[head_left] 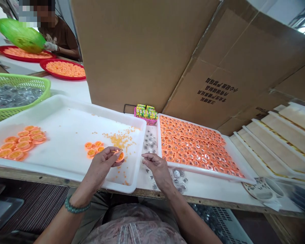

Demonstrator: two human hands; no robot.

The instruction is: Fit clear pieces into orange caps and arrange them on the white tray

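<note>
My left hand (105, 163) pinches a round orange disc-shaped piece (120, 156) with a yellow-orange centre, above the right part of a white tray (52, 166). A small cluster of similar orange pieces (91, 152) lies just left of that hand, and a bigger group (20, 144) sits at the tray's left end. Small yellow-orange bits (119, 140) are scattered over the tray's right side. My right hand (156, 168) is over the gap beside the tray, thumb and fingertips pressed together; whatever they hold is too small to make out. Small clear pieces (149, 140) lie around it.
To the right stands a tray (193, 152) packed with orange pieces. A pink basket (149, 121) of small yellow-green packets sits against a tall cardboard box (147, 57). Stacked trays (277, 145) are far right, a green basket (38, 98) left. Behind, a person (63, 37) holds a green basket.
</note>
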